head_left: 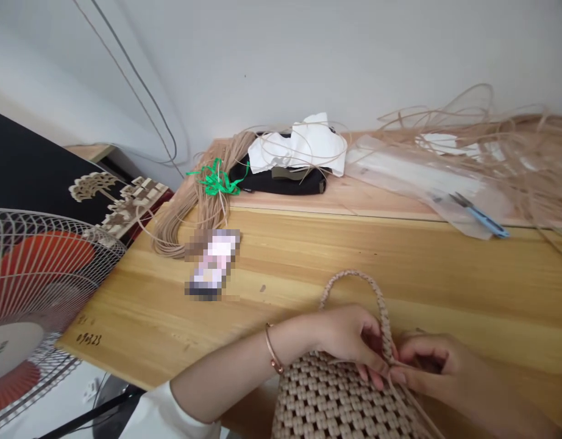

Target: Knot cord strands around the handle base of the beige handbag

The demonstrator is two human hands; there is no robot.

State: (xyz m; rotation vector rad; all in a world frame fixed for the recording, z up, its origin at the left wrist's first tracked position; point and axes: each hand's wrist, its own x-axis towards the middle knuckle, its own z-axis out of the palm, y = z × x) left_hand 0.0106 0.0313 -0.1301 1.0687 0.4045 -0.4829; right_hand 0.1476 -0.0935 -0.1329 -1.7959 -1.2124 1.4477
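Fingers [416, 349] pinch woven bag handle [377, 299]; handwritten digits [89, 339] mark table [308, 256]

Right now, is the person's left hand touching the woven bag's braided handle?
Touching. The head view shows the left hand with its fingers curled against the braided handle of the woven bag, with no gap visible.

On the worktop [354, 274], a woven bag [336, 402] sits at the near edge. A coil of cane [203, 201] and a tissue pack [299, 152] lie behind it, snips [482, 214] rest rightward on a plastic sleeve [413, 177], and a fan [38, 286] stands left.
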